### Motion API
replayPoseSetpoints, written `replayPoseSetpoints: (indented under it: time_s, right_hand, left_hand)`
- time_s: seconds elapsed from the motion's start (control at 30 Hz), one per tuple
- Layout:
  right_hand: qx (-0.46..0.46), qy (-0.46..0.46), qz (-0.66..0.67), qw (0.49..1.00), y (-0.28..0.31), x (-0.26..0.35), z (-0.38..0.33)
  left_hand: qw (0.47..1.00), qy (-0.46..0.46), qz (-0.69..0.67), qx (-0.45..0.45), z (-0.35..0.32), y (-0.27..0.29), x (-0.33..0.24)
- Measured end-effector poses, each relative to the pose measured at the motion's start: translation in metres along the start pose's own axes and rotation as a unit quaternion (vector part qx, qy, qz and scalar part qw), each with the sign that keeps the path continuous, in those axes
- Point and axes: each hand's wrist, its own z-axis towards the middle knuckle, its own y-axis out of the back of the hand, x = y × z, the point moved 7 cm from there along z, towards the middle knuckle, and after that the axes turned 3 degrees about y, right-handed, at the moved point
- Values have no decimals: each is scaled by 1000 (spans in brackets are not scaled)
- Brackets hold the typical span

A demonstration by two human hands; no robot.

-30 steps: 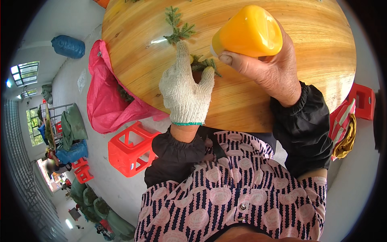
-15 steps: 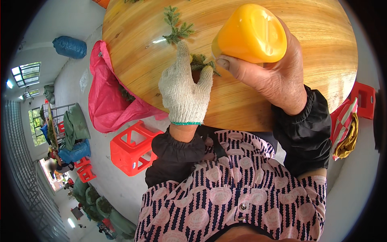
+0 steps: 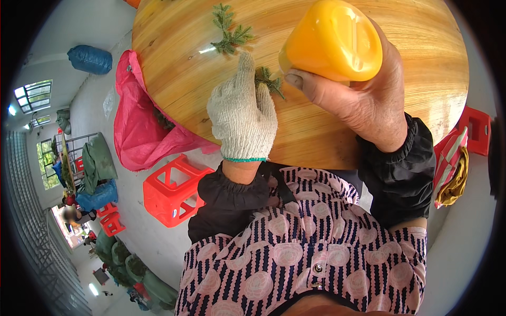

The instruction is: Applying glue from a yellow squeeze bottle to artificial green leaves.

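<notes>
My left hand [image 3: 242, 113] wears a cream knitted glove with a green cuff edge. Its index finger points away from me, the thumb lies close beside it, and the other fingers are curled underneath. A small green evergreen sprig [image 3: 270, 81] sticks out from between thumb and index finger; its near end is hidden by the glove. Bare and ungloved, my right hand [image 3: 369, 100] is wrapped round a yellow plastic bottle [image 3: 332, 42], tilted with its base toward me. Another evergreen sprig [image 3: 229, 34] lies on the wooden table just beyond my left fingertip.
The round wooden table [image 3: 316, 137] reaches close to my body. A pink sack [image 3: 137, 131] hangs at its left edge above a red plastic stool [image 3: 176, 192]. Another red stool [image 3: 476, 129] and striped cloth [image 3: 448, 163] are at the right. A blue sack [image 3: 90, 60] lies farther left.
My left thumb has drawn in toward the index finger beside the sprig. The yellow bottle and my right hand have shifted slightly away and to the right.
</notes>
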Motion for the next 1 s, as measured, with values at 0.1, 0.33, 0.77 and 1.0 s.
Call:
replayPoseSetpoints:
  time_s: [0.1, 0.33, 0.77, 1.0]
  right_hand:
    - [-14, -14, 50, 999, -1, -4, 1]
    - [-34, -50, 72, 996, -1, 1, 2]
    - [5, -74, 42, 996, 10, -3, -1]
    - [-76, -97, 62, 990, 22, -8, -3]
  left_hand:
    - [999, -16, -4, -34, 1, 2, -3]
    - [999, 4, -22, -29, 1, 2, -1]
    - [998, -29, -6, -63, 1, 5, -4]
    - [994, 7, -82, -75, 1, 6, 5]
